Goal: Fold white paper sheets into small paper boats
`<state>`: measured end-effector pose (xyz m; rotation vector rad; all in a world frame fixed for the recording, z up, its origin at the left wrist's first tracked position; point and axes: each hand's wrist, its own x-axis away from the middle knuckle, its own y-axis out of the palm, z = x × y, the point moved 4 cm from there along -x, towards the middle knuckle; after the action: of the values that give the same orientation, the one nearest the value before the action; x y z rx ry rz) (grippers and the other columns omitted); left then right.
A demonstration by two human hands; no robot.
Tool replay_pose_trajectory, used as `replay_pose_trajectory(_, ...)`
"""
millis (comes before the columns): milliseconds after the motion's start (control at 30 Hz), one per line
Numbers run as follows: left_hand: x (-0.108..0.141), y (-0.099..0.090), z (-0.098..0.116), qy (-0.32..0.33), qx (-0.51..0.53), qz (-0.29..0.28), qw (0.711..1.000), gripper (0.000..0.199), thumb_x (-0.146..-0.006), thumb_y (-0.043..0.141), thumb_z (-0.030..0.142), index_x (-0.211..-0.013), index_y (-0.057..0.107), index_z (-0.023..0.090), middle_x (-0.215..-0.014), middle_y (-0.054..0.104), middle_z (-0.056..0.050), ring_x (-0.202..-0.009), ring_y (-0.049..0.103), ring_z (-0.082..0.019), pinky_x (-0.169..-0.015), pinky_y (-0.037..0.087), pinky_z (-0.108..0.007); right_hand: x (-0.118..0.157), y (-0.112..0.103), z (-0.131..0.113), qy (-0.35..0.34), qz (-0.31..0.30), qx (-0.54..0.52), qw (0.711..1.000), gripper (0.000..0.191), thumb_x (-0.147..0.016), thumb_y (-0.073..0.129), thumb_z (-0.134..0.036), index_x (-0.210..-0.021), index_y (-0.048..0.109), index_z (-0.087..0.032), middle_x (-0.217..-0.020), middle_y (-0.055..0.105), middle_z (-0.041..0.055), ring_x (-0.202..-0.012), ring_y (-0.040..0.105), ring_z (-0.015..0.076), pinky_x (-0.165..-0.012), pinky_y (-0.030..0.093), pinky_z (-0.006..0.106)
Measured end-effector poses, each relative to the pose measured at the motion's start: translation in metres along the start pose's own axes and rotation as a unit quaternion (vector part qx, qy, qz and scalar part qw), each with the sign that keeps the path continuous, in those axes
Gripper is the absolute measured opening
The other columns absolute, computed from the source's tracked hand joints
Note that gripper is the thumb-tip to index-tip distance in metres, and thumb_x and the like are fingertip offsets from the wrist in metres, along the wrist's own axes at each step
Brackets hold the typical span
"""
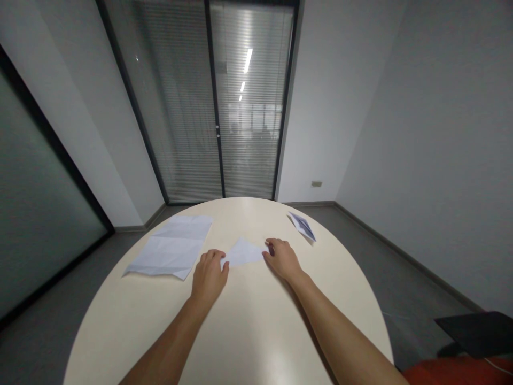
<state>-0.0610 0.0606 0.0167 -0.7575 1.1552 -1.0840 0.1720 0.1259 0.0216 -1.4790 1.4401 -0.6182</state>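
A small white folded paper (243, 252), roughly triangular with its peak pointing away from me, lies on the round table between my hands. My left hand (209, 274) has thumb and fingers closed at the paper's left corner. At the right corner, the curled fingers of my right hand (281, 259) grip the paper, and part of that corner is hidden beneath them. Beside my left hand lies a larger white sheet (170, 246) with crease lines and slightly lifted edges.
Toward the far right of the cream table (248, 321) sits a folded paper piece (303, 226) with dark markings. A dark flat object (476, 332) and a red surface (457, 371) are at the lower right, beyond the table edge. Glass doors with blinds (248, 149) stand behind.
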Motion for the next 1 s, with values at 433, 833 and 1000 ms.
replay_pose_trajectory(433,-0.004,0.005,-0.012,-0.041,0.043,0.021,0.998,0.032,-0.091,0.064,0.024,-0.121,0.065,0.014,-0.12,0.069,-0.012,-0.116,0.058,-0.028,-0.102,0.046,-0.038,0.002,-0.003,0.001,0.007,-0.018,-0.021,1.0,0.041,-0.089,0.065,-0.021,-0.13,0.068,-0.015,-0.123,0.07,0.0127,-0.116,0.061,0.0248,-0.101,0.043,0.033)
replay_pose_trajectory(833,-0.006,0.008,-0.019,-0.046,0.061,0.032,0.997,0.031,-0.087,0.068,0.028,-0.113,0.07,0.013,-0.108,0.07,-0.012,-0.111,0.057,-0.03,-0.103,0.045,-0.041,0.0,-0.004,0.0,0.005,-0.039,-0.007,0.999,0.024,-0.092,0.06,-0.025,-0.105,0.079,-0.019,-0.103,0.077,0.008,-0.099,0.065,0.0218,-0.086,0.044,0.028)
replay_pose_trajectory(1000,-0.007,0.011,-0.022,-0.055,0.059,0.031,0.996,0.028,-0.085,0.068,0.032,-0.107,0.072,0.015,-0.108,0.07,-0.012,-0.11,0.058,-0.031,-0.102,0.046,-0.042,-0.001,-0.002,0.001,0.003,-0.034,-0.004,0.999,0.021,-0.091,0.06,-0.025,-0.099,0.08,-0.021,-0.1,0.078,0.0073,-0.099,0.065,0.0214,-0.085,0.044,0.026)
